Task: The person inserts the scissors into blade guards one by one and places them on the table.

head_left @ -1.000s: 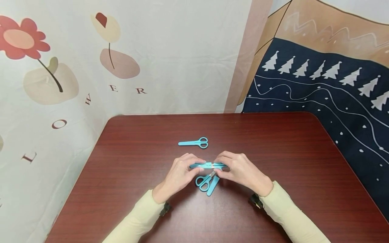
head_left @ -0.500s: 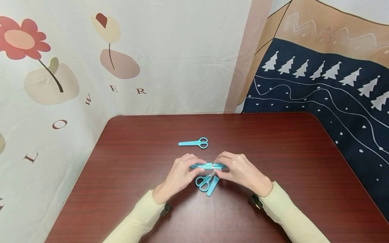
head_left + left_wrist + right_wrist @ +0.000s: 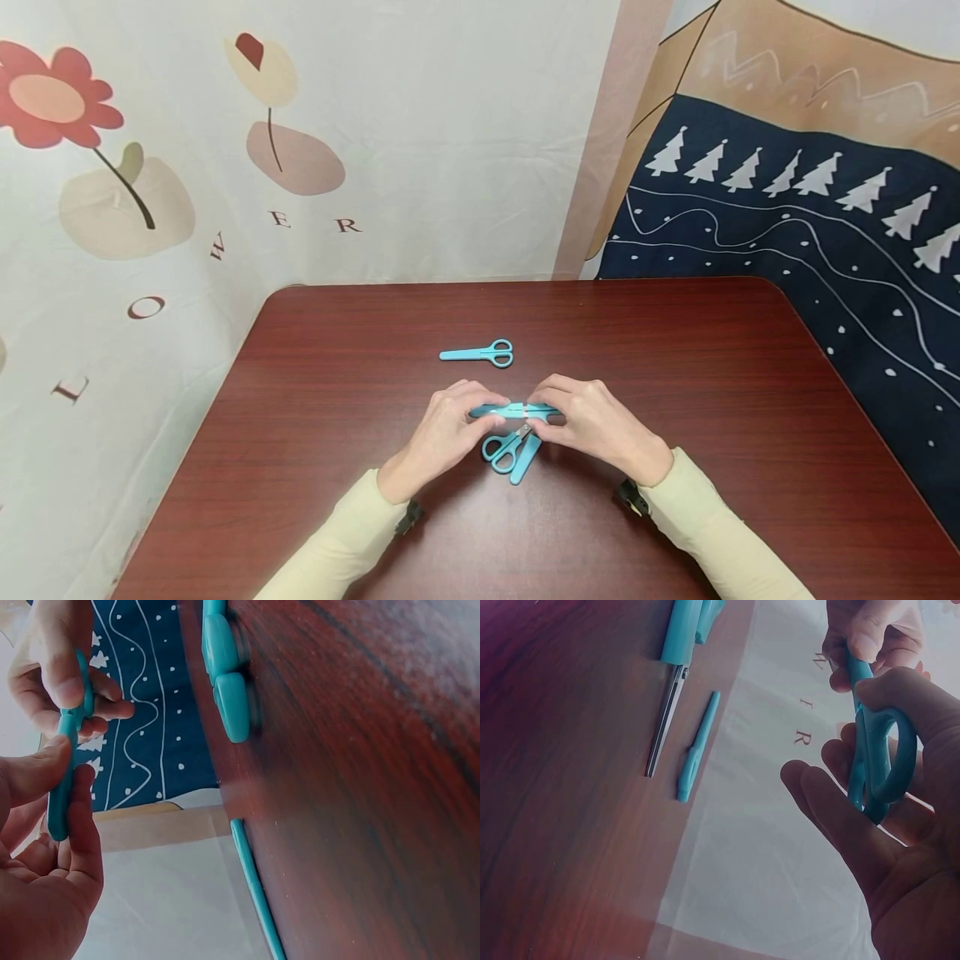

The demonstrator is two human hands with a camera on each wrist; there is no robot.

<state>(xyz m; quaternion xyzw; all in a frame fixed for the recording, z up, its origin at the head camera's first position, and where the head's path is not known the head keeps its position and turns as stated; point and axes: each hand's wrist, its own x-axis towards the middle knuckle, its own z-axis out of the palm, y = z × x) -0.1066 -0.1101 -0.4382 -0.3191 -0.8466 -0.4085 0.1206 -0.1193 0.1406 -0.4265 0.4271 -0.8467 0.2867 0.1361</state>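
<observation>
In the head view, my left hand [image 3: 442, 425] pinches the light-blue blade cover [image 3: 512, 410] of a small pair of scissors between thumb and fingers. Thumb and fingers of my right hand [image 3: 603, 425] grip the handle end of these scissors [image 3: 904, 761], whose finger loops show in the right wrist view. A narrow pale strip shows between cover and handles; the blades are otherwise hidden. Just below the hands lies a second pair of scissors [image 3: 504, 452] with bare metal blade tips pointing away. Its loose cover [image 3: 527, 460] lies beside it on the right.
A third pair of scissors [image 3: 476, 353], its blades covered, lies farther back on the reddish-brown table [image 3: 337, 367], handles to the right. Behind the table hang a pale printed cloth [image 3: 450, 167] and a dark blue one with white trees [image 3: 750, 217].
</observation>
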